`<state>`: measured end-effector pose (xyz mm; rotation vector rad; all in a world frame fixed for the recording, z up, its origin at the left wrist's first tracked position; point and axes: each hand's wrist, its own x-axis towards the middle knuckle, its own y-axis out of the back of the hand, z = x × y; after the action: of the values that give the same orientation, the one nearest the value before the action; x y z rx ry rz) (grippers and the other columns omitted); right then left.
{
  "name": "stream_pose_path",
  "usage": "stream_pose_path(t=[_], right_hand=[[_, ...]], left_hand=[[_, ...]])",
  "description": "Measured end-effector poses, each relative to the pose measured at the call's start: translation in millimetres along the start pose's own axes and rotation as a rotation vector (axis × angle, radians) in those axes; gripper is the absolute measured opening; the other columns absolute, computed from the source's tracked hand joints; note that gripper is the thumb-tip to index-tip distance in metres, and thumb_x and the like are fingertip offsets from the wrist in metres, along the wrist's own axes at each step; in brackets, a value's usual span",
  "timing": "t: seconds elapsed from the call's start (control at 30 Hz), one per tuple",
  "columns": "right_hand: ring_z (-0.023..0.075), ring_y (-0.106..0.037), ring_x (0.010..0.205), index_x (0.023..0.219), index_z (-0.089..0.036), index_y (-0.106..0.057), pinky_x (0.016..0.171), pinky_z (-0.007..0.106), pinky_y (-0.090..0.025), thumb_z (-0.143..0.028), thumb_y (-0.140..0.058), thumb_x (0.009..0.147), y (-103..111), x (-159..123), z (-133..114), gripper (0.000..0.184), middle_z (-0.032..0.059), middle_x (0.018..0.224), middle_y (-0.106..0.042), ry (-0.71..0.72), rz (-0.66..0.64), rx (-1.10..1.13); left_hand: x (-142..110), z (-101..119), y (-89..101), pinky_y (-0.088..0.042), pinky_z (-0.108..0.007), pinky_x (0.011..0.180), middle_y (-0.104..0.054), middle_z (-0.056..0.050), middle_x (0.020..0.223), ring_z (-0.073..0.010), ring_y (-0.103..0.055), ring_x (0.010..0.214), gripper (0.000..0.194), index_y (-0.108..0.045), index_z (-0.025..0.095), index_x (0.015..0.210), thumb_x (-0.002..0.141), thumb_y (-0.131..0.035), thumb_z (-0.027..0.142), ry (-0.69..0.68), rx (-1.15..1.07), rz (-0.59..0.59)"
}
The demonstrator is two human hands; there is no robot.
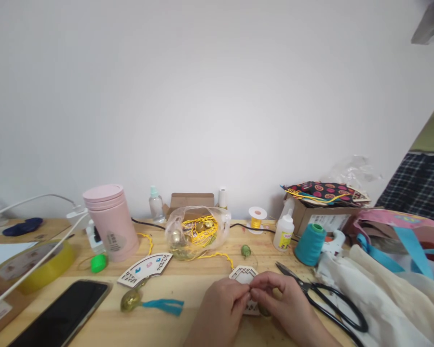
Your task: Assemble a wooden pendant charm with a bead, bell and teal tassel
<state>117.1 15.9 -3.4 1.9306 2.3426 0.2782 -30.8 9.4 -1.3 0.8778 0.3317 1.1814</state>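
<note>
My left hand and my right hand meet low in the middle, fingertips pinching the edge of a white laser-cut wooden ornament. Under my right hand shows a small gold bead. A yellow cord runs toward the ornament's top from a clear plastic bag of gold beads and yellow cord. A small green bead lies just above my hands. To the left lie a fan-shaped wooden ornament and a gold bead with a teal tassel.
Black-handled scissors lie right of my right hand, beside white cloth. A black phone lies front left. A pink flask, glue bottle, teal thread cone and cardboard box stand on the wooden table.
</note>
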Motion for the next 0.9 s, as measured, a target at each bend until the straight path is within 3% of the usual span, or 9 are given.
stream_pose_path(t=[0.33,0.9], right_hand=[[0.0097,-0.043,0.050,0.063,-0.016,-0.056,0.046,0.019,-0.034,-0.027,-0.053,0.071,3.1,-2.0,-4.5,0.014,-0.0029,0.053,-0.050,0.024,-0.031,-0.149],[0.0085,-0.041,0.048,0.060,-0.015,-0.054,0.045,0.018,-0.033,-0.025,-0.053,0.070,3.8,-2.9,-6.6,0.014,-0.0040,0.051,-0.047,-0.004,-0.064,-0.117]], left_hand=[[1.8,0.1,2.7,-0.040,-0.020,0.060,-0.065,-0.001,0.068,-0.0147,-0.057,0.066,0.017,-0.063,0.017,0.072,0.074,-0.047,0.020,0.110,-0.349,0.004],[1.1,4.6,7.7,-0.038,-0.020,0.058,-0.063,0.000,0.064,-0.0140,-0.054,0.062,0.027,-0.064,0.017,0.070,0.079,-0.040,0.025,0.083,-0.274,-0.046]])
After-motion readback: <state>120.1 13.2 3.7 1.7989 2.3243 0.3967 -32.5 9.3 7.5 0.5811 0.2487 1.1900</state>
